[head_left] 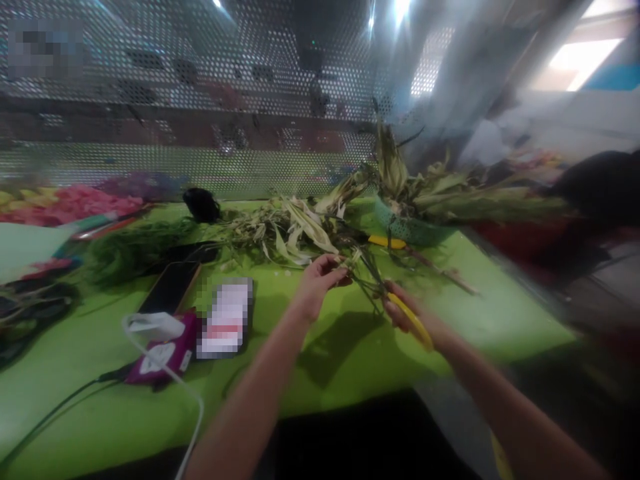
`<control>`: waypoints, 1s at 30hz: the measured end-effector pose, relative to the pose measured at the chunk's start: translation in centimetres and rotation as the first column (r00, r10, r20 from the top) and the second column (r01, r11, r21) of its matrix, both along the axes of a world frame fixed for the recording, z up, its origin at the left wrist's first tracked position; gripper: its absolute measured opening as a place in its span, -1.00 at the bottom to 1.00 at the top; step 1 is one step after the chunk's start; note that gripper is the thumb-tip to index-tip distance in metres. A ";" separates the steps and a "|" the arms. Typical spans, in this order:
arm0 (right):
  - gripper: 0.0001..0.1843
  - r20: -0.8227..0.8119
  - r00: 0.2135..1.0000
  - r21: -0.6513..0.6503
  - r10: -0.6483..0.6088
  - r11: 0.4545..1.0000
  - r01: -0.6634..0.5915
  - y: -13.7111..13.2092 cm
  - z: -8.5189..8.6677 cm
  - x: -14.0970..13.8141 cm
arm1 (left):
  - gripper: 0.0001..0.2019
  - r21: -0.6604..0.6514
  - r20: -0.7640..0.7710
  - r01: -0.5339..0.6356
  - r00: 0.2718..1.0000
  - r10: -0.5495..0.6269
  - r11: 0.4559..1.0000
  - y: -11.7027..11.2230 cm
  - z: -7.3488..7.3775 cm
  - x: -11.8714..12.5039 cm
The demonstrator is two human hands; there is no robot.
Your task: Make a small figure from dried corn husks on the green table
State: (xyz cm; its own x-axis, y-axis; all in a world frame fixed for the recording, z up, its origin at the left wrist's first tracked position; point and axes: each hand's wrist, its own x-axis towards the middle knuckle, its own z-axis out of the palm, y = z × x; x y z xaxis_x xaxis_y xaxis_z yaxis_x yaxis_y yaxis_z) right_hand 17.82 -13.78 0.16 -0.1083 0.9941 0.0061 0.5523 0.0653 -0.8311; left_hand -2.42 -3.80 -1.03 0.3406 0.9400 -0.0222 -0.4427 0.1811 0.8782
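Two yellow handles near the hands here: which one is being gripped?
The nearer one, on the scissors, gripped in the right hand. The other yellow handle lies farther off on the table, beside the teal basket, with no hand on it.

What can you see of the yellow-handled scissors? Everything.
The scissors have a yellow, plastic-looking handle and dark, metallic-looking blades. The right hand grips the handle above the green table, the blades angled forward and leftward toward the plant piece in the left hand. Blur hides whether they touch it, or how far they open.
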 end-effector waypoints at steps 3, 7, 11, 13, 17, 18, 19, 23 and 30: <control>-0.49 -0.037 0.999 -0.016 -0.005 1.000 0.005 -0.1 -0.1 0.1 | -0.71 0.011 0.013 -0.005 1.000 0.005 1.000 0.0 0.1 -0.1; -0.51 -0.089 0.996 -0.029 -0.010 1.000 0.008 -0.4 0.0 -0.1 | -0.70 0.018 0.003 -0.002 1.000 0.002 1.000 0.0 0.2 0.0; -0.51 -0.142 0.990 -0.039 -0.013 0.999 0.007 -0.4 0.1 -0.5 | -0.70 0.042 -0.042 0.003 0.999 -0.002 0.999 -0.1 0.0 0.1; -0.49 -0.176 0.984 -0.056 -0.004 0.998 -0.006 -0.4 0.1 -0.6 | -0.71 0.044 -0.059 0.005 0.998 -0.002 0.999 -0.1 0.0 0.1; -0.50 -0.225 0.974 -0.072 0.010 0.997 -0.027 -0.3 0.0 -0.7 | -0.70 0.028 -0.044 0.015 0.999 -0.014 0.999 -0.2 0.1 0.2; -0.51 -0.233 0.972 -0.071 0.014 0.997 -0.032 -0.3 -0.1 -0.7 | -0.70 0.027 -0.043 0.017 0.999 -0.016 0.999 -0.3 0.1 0.2; -0.52 -0.241 0.970 -0.071 0.018 0.997 -0.036 -0.2 -0.1 -0.7 | -0.70 0.027 -0.043 0.019 0.999 -0.018 0.999 -0.3 0.1 0.2; -0.51 -0.277 0.961 -0.084 0.005 0.996 -0.029 -0.2 -0.4 -0.7 | -0.70 0.029 -0.042 0.030 0.999 -0.028 0.999 -0.3 0.0 0.2; -0.49 -0.311 0.947 -0.095 -0.083 0.994 0.056 0.2 -1.4 -0.7 | -0.71 0.001 -0.034 0.036 0.999 -0.036 0.999 -0.3 0.1 0.2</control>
State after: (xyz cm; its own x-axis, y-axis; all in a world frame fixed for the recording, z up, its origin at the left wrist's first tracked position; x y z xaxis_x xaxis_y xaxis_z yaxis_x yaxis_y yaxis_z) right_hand 17.17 -13.56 -1.28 -0.0448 0.9975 -0.0548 0.2632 -0.0411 -0.9639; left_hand -2.26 -4.13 -0.96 0.3737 0.9270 -0.0330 -0.4061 0.1955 0.8927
